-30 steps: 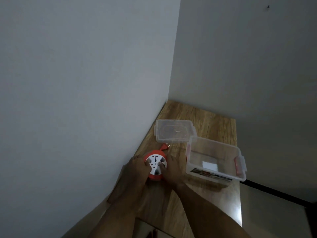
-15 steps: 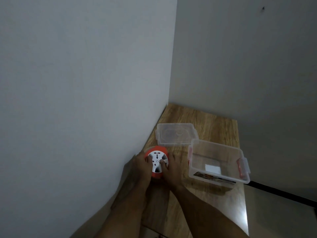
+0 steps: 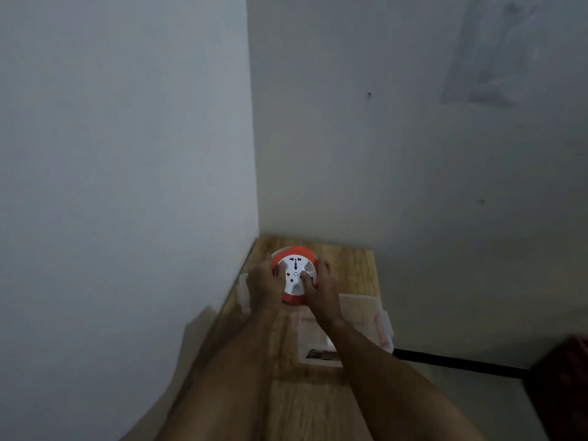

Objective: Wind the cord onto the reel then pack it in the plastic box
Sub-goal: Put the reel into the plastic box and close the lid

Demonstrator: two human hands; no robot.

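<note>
Orange-rimmed and white-faced, the reel (image 3: 294,275) sat lifted between both hands, socket face turned up toward the camera, its round axis pointing roughly upward. The left hand (image 3: 263,285) curled around the reel's left side; the right hand (image 3: 319,286) gripped the right side, with a fingertip pressed on the white socket face near its centre. No loose cord showed, so the winding looked finished, though the reel's underside and far rim were hidden.

The plastic box (image 3: 359,316) lay on the wooden tabletop (image 3: 346,259), below and to the right of the reel, nearer the person than the reel itself and largely covered by the right forearm. Only its pale walls and a reddish clip on the right side were visible through the blur. A clear shape at the left wrist may have been the lid, but that could not be told.

The coming move seemed to turn on this: the box lay down and to the right of the held reel, on the right hand's side, so the reel would need to travel back and rightward, kept flat to drop into the opening.
</note>
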